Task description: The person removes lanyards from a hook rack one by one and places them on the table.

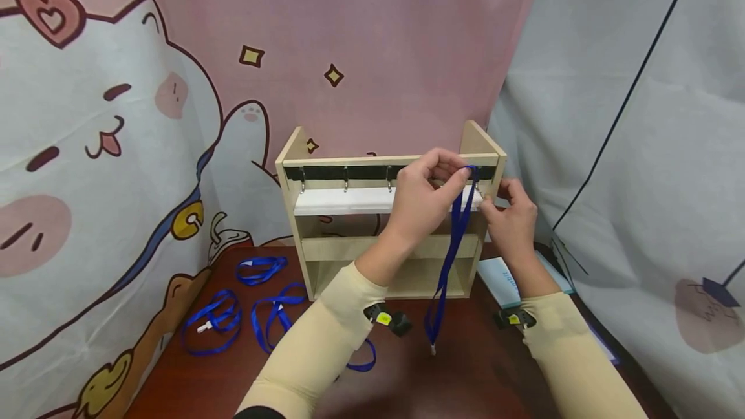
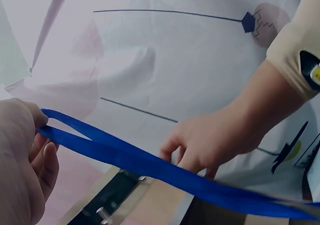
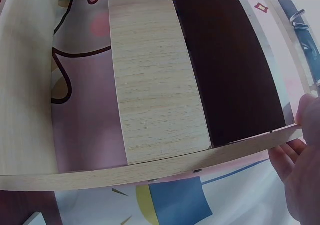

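My left hand (image 1: 427, 196) pinches the top of a blue lanyard (image 1: 445, 270) between thumb and fingers, close to the right end of the hook rail on a wooden rack (image 1: 332, 249). The strap hangs down in front of the rack, its metal clip (image 1: 433, 349) low over the table. In the left wrist view the lanyard (image 2: 135, 157) stretches as a loop from the fingertips. With thumb on one side and fingers on the other, my right hand (image 1: 515, 218) holds the rack's right side panel; the right wrist view shows this panel edge (image 3: 225, 152) too.
Metal hooks (image 1: 346, 180) line the dark strip, above a white shelf (image 1: 343, 201). Several blue lanyards, one coiled (image 1: 262, 270), lie on the brown table (image 1: 401, 383) at left. A light blue box (image 1: 497, 280) lies right of the rack. Printed curtains (image 1: 396, 37) stand behind.
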The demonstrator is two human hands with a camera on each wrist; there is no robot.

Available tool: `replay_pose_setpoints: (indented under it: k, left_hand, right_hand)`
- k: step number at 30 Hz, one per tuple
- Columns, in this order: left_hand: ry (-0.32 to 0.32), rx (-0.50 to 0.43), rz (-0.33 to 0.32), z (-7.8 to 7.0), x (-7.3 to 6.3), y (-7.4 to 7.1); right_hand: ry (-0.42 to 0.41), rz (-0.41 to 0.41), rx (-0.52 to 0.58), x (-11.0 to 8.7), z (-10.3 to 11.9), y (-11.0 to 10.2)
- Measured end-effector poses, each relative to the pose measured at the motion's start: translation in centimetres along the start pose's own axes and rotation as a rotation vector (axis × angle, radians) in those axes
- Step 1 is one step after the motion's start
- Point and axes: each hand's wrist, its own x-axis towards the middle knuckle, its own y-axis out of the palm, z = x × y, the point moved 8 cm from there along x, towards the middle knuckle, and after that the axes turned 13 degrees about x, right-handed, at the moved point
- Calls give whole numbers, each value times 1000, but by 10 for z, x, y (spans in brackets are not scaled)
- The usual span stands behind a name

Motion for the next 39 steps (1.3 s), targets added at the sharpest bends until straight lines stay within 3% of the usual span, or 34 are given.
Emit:
replay_pose_setpoints:
  k: [10,23,33,39]
  left_hand:
    - [-6,12,-1,8,0,-41]
    - [54,78,60,18,6,-70]
    - [7,147,17,39,8,-103]
    - [0,165,9,47,4,-114]
  right_hand:
    - [-4,12,4,-1,0,1]
    - [-1,11,-26,0,-2,0]
    - [-3,9,-32,0,-4,0]
    - [7,14,-34,-1,-5,1]
